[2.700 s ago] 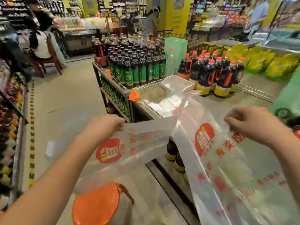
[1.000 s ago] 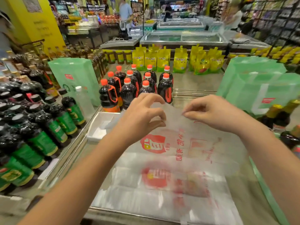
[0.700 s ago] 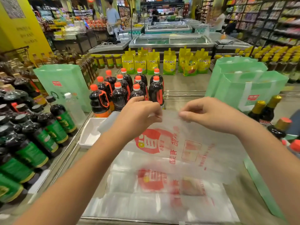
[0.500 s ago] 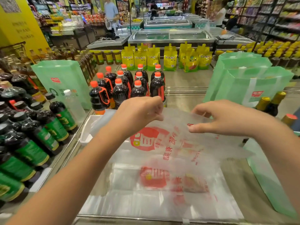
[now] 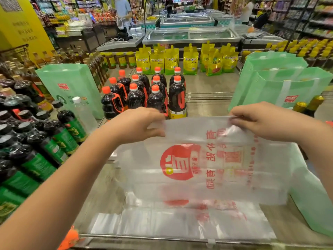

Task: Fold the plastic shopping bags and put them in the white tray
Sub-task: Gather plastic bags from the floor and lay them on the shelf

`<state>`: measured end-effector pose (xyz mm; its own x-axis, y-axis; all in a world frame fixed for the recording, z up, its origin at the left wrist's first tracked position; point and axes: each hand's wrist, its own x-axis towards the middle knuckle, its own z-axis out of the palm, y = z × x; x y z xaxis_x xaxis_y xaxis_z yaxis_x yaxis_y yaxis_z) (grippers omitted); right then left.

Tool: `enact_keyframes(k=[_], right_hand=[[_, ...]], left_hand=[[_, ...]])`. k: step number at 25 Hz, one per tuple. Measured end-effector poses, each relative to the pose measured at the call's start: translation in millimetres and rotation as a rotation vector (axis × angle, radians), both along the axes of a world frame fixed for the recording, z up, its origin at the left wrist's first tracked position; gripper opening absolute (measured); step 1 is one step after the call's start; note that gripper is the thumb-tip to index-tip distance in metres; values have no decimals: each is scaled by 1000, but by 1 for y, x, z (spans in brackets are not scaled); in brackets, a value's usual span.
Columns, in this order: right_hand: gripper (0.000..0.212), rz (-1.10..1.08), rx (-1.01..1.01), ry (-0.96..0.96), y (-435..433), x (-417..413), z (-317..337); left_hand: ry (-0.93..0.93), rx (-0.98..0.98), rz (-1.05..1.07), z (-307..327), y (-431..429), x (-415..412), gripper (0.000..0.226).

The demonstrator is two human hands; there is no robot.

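A clear plastic shopping bag (image 5: 201, 165) with a red logo and red lettering hangs spread out above the counter. My left hand (image 5: 137, 125) pinches its upper left corner. My right hand (image 5: 259, 121) pinches its upper right edge. Under it, more clear bags (image 5: 180, 222) lie flat on the steel counter. The white tray is almost wholly hidden behind my left arm and the held bag; only a pale sliver (image 5: 112, 156) shows.
Dark bottles with orange caps (image 5: 153, 94) stand just beyond my hands. Green-labelled bottles (image 5: 36, 141) crowd the left side. Green tote bags stand at the left (image 5: 72, 87) and right (image 5: 281, 83). A counter rail (image 5: 162, 239) runs along the near edge.
My hands have moved apart along the bag's top edge, and the bag now hangs wider and flatter. Earlier I turned from the aisle to face the counter.
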<state>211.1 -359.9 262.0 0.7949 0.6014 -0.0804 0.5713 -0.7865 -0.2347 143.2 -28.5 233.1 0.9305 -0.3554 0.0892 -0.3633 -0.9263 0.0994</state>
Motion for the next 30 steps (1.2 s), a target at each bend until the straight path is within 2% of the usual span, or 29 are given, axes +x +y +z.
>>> enact_keyframes(k=[5, 9, 11, 16, 19, 24, 28, 30], right_hand=[[24, -12, -2, 64, 3, 12, -10], [26, 21, -140, 69, 16, 23, -33], [31, 34, -203, 100, 23, 29, -52], [34, 6, -309, 72, 38, 43, -127], [24, -30, -302, 6, 43, 47, -170], [35, -110, -325, -1, 44, 55, -224], [40, -142, -319, -33, 42, 60, -244], [44, -131, -344, -35, 39, 61, -250]], left_hand=[[152, -214, 47, 2, 19, 5, 18], [286, -130, 103, -1, 22, 17, 13], [325, -70, 128, -17, 23, 26, 23], [460, -15, 293, -96, 31, 44, 31], [440, 21, 355, -143, 29, 42, 38], [385, 54, 314, -195, 28, 40, 38], [355, 102, 296, -207, 27, 45, 25], [352, 107, 298, -208, 29, 46, 27]])
